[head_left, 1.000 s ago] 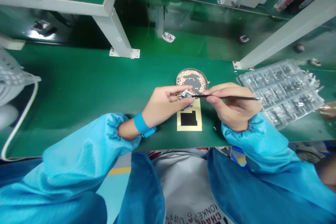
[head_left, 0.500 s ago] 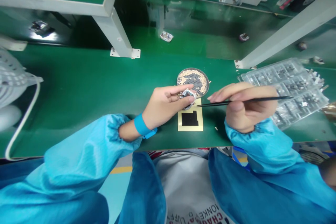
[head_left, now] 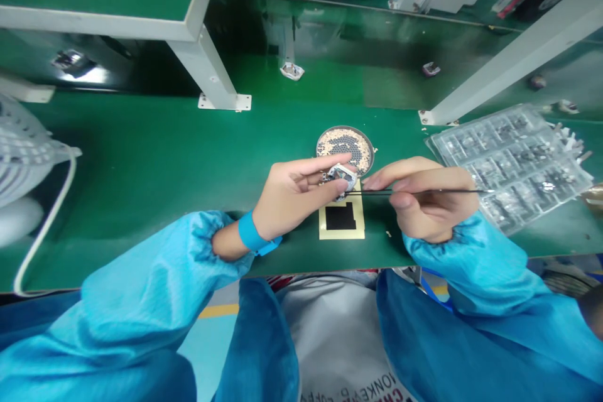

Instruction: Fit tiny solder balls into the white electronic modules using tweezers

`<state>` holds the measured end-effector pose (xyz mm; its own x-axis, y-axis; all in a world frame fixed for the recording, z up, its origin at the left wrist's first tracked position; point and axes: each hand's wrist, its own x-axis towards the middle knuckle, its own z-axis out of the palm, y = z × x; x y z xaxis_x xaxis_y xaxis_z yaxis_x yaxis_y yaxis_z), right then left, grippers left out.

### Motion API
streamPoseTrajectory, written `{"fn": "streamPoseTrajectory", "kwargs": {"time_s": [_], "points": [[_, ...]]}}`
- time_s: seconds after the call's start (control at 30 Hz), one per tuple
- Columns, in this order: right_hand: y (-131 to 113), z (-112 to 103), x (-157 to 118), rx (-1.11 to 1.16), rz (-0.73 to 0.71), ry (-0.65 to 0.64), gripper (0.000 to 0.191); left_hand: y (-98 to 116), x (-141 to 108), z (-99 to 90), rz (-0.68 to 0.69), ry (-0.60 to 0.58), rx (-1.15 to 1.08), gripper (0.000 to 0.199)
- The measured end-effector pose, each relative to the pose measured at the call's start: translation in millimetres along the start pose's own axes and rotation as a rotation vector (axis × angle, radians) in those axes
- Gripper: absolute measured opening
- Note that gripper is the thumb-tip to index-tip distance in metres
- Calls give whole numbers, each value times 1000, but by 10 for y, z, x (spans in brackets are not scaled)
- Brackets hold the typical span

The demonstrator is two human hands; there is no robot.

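My left hand (head_left: 296, 191) pinches a small crumpled silver component (head_left: 342, 177) between thumb and fingers, just over a round dish of beige and dark beads (head_left: 345, 141). My right hand (head_left: 428, 201) grips thin black tweezers (head_left: 424, 191), whose tips reach in beneath the silver component. Whether the tips touch it is hidden by my left fingers. Below both hands lies a yellow card with a black square patch (head_left: 341, 218), its top edge partly covered by the silver component and the tweezers.
A clear plastic blister tray of small metal parts (head_left: 509, 166) lies to the right on the green bench (head_left: 141, 138). White shelf legs stand at the back. A white cable and white mesh object (head_left: 23, 163) sit at the left.
My right hand has shifted slightly left and down, bringing the tweezers tips closer under the silver component. My left hand has barely moved.
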<state>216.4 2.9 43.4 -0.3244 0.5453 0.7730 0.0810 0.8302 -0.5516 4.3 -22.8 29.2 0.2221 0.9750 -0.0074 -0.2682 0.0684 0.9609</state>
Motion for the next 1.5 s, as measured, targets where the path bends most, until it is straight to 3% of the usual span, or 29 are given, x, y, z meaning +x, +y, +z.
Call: {"fn": "streamPoseTrajectory", "kwargs": {"time_s": [0.23, 0.43, 0.63, 0.77, 1.1, 1.2, 1.3, 1.4, 1.5], "points": [[-83, -82, 46, 41, -11, -54, 10, 39, -28, 10, 95, -59, 29, 39], [-156, -145, 107, 29, -11, -182, 7, 40, -26, 6, 96, -81, 54, 40], [-158, -119, 113, 45, -46, -166, 13, 45, -26, 14, 56, -73, 34, 40], [-173, -129, 68, 9, 16, -129, 10, 97, -30, 25, 23, -73, 6, 37], [-204, -153, 25, 4, -22, -20, 9, 118, -82, 9, 70, -47, 7, 39], [-116, -128, -21, 33, 24, 14, 6, 83, -43, -5, 36, -8, -16, 40], [-17, -74, -56, 68, 162, 67, 16, 61, -3, -27, -30, 10, -57, 42], [40, -13, -42, -70, 337, -7, 18, 68, 9, -41, -79, -7, -104, 41], [57, 34, -9, -153, 371, -96, 18, 87, -1, -40, -93, -18, -122, 40]]}}
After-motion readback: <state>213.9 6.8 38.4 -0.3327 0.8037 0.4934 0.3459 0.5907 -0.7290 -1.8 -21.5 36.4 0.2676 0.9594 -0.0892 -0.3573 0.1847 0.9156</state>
